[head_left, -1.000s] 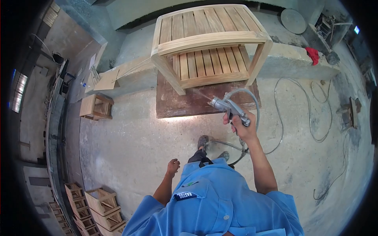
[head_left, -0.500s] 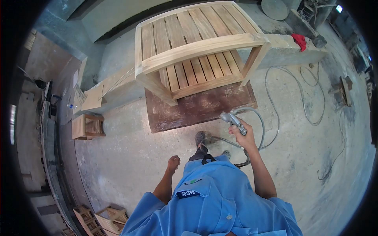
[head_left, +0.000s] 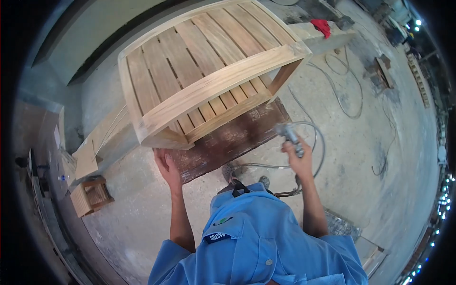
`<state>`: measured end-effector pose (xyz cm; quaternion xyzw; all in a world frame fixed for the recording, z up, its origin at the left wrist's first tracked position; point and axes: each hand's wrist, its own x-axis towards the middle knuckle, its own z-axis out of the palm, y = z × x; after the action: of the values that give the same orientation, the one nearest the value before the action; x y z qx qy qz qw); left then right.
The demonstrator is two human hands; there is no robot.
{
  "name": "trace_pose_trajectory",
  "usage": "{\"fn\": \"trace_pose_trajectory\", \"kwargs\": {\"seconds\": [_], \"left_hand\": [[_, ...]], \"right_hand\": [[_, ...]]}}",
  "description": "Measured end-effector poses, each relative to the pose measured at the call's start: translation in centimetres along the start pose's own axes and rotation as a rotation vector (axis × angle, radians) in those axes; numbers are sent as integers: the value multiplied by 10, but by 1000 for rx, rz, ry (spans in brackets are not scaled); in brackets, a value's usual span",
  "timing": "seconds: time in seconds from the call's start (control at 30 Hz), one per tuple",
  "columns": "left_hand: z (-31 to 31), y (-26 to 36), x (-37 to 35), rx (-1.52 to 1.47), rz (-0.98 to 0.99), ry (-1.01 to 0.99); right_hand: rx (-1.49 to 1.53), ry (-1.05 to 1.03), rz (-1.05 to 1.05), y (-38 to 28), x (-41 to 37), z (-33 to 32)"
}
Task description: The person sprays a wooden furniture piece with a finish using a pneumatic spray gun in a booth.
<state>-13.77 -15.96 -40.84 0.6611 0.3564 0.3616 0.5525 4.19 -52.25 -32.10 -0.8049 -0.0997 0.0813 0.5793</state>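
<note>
A slatted wooden table [head_left: 209,42] with a lower slatted shelf stands tilted in view above a brown board [head_left: 232,137]. My left hand [head_left: 168,170] is at its near left corner, fingers apart and reaching up to the leg; whether they touch the wood I cannot tell. In my right hand [head_left: 300,154] is a metal spray gun [head_left: 289,137], its head toward the table and slightly blurred. A grey hose [head_left: 324,147] curves from the gun down beside my body.
A small slatted wooden piece [head_left: 91,195] and a cardboard sheet [head_left: 87,160] lie at the left. Hose loops [head_left: 358,102] cross the floor at the right. A red cloth [head_left: 321,27] rests on the low ledge. A metal stand [head_left: 382,73] is farther right.
My left hand has gone from beside my body up to the table's near left corner, its fingers now spread. The spray gun stays in my right hand. The view has turned and the table looks nearer.
</note>
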Motion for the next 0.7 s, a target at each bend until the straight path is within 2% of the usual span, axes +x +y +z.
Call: {"fn": "trace_pose_trajectory", "kwargs": {"seconds": [0.03, 0.1, 0.23, 0.3, 0.43, 0.5, 0.53, 0.6, 0.7], "left_hand": [[9, 19, 9, -8, -7, -18], [26, 44, 20, -40, 234, -76], [39, 40, 35, -27, 231, -24], [34, 28, 42, -68, 100, -10], [33, 14, 50, -97, 209, -38], [35, 18, 59, -67, 273, 39], [34, 24, 68, -64, 295, 24], [32, 40, 93, 140, 287, 43], [43, 77, 151, 98, 312, 38]], "right_hand": [[-22, 124, -16, -12, 1, -10], [-33, 159, 42, -21, 0, -29], [-53, 181, 77, -31, 2, -28], [-56, 181, 63, -33, 9, -21], [-54, 183, -30, -48, 34, -2], [-47, 192, -270, -75, 36, -2], [-30, 213, -272, -78, 30, -5], [-33, 101, -336, -79, 22, -12], [19, 102, -402, -62, 13, -6]]}}
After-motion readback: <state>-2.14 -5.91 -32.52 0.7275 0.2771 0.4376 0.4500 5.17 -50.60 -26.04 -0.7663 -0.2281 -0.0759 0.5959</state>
